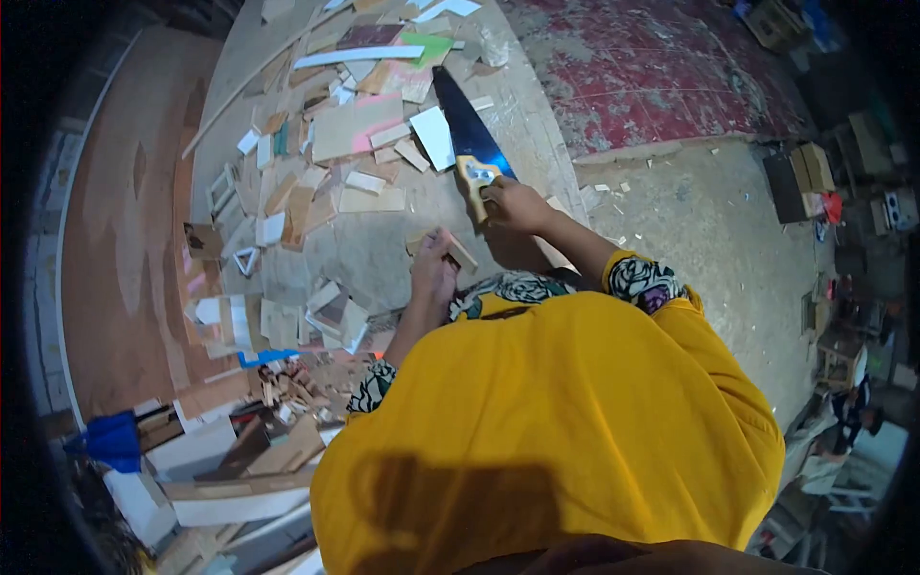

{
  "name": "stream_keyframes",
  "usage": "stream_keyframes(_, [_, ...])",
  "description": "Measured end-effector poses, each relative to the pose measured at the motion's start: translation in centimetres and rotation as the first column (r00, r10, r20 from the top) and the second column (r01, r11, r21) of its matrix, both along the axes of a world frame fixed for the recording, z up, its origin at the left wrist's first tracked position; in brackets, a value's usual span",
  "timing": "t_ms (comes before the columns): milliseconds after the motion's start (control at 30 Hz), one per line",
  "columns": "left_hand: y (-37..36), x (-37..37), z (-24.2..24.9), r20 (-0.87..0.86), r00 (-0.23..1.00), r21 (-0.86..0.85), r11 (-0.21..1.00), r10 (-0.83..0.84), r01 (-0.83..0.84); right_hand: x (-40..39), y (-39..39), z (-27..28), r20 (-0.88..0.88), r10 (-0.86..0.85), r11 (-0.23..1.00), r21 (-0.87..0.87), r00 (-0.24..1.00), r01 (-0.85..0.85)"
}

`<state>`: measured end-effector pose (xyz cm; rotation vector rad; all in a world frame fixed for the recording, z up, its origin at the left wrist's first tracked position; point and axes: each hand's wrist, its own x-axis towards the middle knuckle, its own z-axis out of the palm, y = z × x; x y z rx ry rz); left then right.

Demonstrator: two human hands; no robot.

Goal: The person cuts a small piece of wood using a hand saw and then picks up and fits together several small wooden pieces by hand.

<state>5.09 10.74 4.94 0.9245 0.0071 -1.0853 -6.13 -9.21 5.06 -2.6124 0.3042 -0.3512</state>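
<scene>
My right hand (516,205) is closed around the yellow handle of a hand saw (476,129). The saw's dark blade points away from me over the worktable, its tip near the far wood scraps. Close to the table's near edge, my left hand (434,266) grips a small wood block (461,251), its fingers wrapped over the near end. Blade and block are apart. A white-faced wood piece (433,137) lies just left of the blade, and a pale board with a pink edge (356,126) rests further left.
Wood offcuts and a small triangular frame (246,261) are spread over the worktable (517,77). A large brown board (129,220) stands at the left. Below it lies a heap of scrap wood (240,460). Concrete floor (680,220) stretches along the right, with boxes (813,171) beyond.
</scene>
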Motion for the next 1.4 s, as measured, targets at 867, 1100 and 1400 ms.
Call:
stream_keyframes(867, [5.4, 1.3, 4.5, 0.047, 0.793, 0.116, 0.785, 0.608, -0.609, 9.8, 0.2, 1.4, -0.23, 0.472, 0.407, 0.913, 0.851, 0.021])
stream_keyframes(1100, [6.1, 3.0, 4.5, 0.022, 0.909, 0.079, 0.906, 0.416, -0.416, 14.0, 0.3, -1.5, -0.335, 0.403, 0.478, 0.871, 0.852, 0.116])
stream_keyframes(1400, [6.3, 5.7, 2.8, 0.023, 0.934, 0.065, 0.932, 0.355, -0.356, 14.5, 6.4, 3.6, -0.162, 0.348, 0.882, 0.39, 0.924, -0.264])
